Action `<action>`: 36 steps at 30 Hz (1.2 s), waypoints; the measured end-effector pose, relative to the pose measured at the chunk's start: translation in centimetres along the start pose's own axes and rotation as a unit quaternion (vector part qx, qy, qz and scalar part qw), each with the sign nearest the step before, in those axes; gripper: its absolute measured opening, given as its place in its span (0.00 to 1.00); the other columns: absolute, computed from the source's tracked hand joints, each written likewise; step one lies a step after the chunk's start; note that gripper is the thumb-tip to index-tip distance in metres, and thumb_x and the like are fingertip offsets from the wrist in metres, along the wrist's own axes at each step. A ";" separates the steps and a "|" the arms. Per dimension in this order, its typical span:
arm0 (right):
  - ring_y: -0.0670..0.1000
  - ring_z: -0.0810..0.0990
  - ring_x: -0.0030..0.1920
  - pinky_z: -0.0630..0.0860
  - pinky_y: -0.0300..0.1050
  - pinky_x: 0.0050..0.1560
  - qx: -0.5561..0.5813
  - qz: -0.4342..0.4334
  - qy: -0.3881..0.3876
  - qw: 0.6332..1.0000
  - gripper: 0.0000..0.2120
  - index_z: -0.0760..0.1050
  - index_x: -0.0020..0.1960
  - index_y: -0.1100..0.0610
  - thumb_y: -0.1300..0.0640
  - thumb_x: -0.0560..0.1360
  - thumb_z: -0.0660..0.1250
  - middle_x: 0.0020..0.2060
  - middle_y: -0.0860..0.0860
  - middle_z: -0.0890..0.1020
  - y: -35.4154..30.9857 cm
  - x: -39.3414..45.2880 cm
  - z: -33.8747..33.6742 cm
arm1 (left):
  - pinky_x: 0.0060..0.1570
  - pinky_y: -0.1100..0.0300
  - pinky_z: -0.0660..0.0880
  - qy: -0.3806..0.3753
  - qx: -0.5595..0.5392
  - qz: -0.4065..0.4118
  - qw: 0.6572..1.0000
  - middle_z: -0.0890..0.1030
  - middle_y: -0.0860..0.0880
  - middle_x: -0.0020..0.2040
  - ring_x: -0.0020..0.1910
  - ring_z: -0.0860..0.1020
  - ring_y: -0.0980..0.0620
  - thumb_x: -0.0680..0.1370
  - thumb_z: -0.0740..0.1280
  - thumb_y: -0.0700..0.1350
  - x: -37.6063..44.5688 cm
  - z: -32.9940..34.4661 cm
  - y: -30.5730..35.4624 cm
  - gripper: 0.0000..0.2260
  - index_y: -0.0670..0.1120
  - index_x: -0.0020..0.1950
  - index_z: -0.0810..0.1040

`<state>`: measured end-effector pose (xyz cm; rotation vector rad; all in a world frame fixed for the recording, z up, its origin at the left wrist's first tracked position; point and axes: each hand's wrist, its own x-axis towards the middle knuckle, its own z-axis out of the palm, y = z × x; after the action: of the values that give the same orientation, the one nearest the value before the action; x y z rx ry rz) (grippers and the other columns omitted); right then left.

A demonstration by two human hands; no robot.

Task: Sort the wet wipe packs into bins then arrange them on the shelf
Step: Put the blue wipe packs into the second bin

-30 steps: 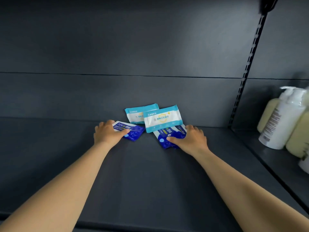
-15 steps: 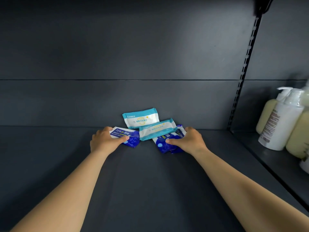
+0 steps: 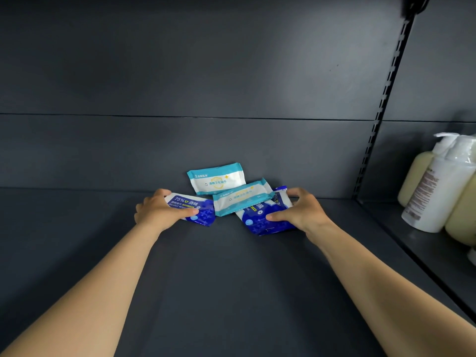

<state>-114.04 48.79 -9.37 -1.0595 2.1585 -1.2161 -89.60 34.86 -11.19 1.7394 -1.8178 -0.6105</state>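
Four wet wipe packs are gathered at the back of a dark shelf (image 3: 231, 292), near its rear wall, so the arranging stage appears to be in hand; no bins are in view. The left hand (image 3: 161, 210) is curled round the left end of a blue pack (image 3: 199, 211), thumb along the near edge and fingers over the far one, the pack tilted with its printed face up, probably so the label can be read and squared. The right hand (image 3: 302, 213) grips a second blue pack (image 3: 265, 220) from the right, thumb pressed on its near face, fingers wrapped over the far end; whether more than one pack is held there cannot be told. A teal pack (image 3: 242, 199) is seen lying slantwise between the hands, its right end resting over the right-hand blue pack, which suggests it is loose and being crowded from both sides. Another teal pack (image 3: 217, 179) is propped behind, seemingly against the rear wall, label outward. The two colours are mixed in one cluster, so grouping by kind is judged not yet done. Pump bottles (image 3: 438, 186) are stood on the neighbouring bay to the right, well apart, beyond the slotted upright (image 3: 381, 109).
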 end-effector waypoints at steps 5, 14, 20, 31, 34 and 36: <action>0.53 0.73 0.64 0.73 0.50 0.61 0.022 0.015 -0.003 1.000 0.41 0.67 0.70 0.55 0.57 0.61 0.81 0.65 0.52 0.73 0.0 0.0 -0.2 | 0.64 0.48 0.69 -0.028 -0.067 -0.014 0.997 0.72 0.47 0.67 0.65 0.71 0.46 0.58 0.80 0.60 0.1 -0.4 -0.2 0.45 0.47 0.71 0.67; 0.53 0.78 0.58 0.77 0.48 0.57 0.086 0.024 -0.018 0.996 0.35 0.70 0.68 0.58 0.62 0.63 0.79 0.60 0.54 0.78 -0.2 -0.1 -0.2 | 0.46 0.60 0.68 -0.106 -0.129 -0.021 0.986 0.82 0.46 0.48 0.48 0.78 0.50 0.66 0.78 0.46 -0.7 -1.5 0.0 0.16 0.41 0.49 0.82; 0.53 0.82 0.42 0.80 0.44 0.41 0.248 0.102 -0.009 0.963 0.19 0.76 0.52 0.62 0.70 0.64 0.76 0.46 0.57 0.82 0.3 -0.4 -0.7 | 0.38 0.65 0.67 -0.111 -0.194 -0.009 0.975 0.81 0.50 0.43 0.41 0.76 0.56 0.68 0.76 0.40 -1.9 -2.0 0.3 0.11 0.43 0.48 0.79; 0.52 0.79 0.36 0.79 0.47 0.47 0.353 0.123 0.167 0.912 0.14 0.71 0.41 0.63 0.70 0.64 0.75 0.42 0.56 0.79 1.5 -8.6 -5.4 | 0.34 0.63 0.70 -0.077 -0.369 -0.075 0.923 0.79 0.44 0.53 0.41 0.77 0.52 0.71 0.73 0.37 -8.6 -5.4 -1.2 0.14 0.42 0.53 0.73; 0.55 0.80 0.40 0.80 0.49 0.47 0.336 0.087 0.221 0.911 0.14 0.71 0.34 0.59 0.69 0.64 0.76 0.44 0.57 0.80 0.6 -12.7 -6.7 | 0.35 0.63 0.72 -0.065 -0.409 -0.076 0.907 0.78 0.43 0.52 0.41 0.77 0.51 0.72 0.72 0.35 -12.4 -7.1 -1.8 0.12 0.43 0.47 0.70; 0.56 0.81 0.41 0.80 0.51 0.48 0.316 0.071 0.238 0.916 0.14 0.70 0.34 0.59 0.69 0.64 0.76 0.43 0.57 0.79 -0.1 -15.8 -7.3 | 0.34 0.63 0.72 -0.060 -0.430 -0.071 0.898 0.78 0.42 0.52 0.42 0.78 0.50 0.72 0.72 0.35 -15.2 -8.3 -2.4 0.14 0.42 0.51 0.69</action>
<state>-109.37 65.09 -5.39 -0.3431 1.8658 -2.0607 -82.05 50.26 -7.68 1.2210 -1.1759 -1.3557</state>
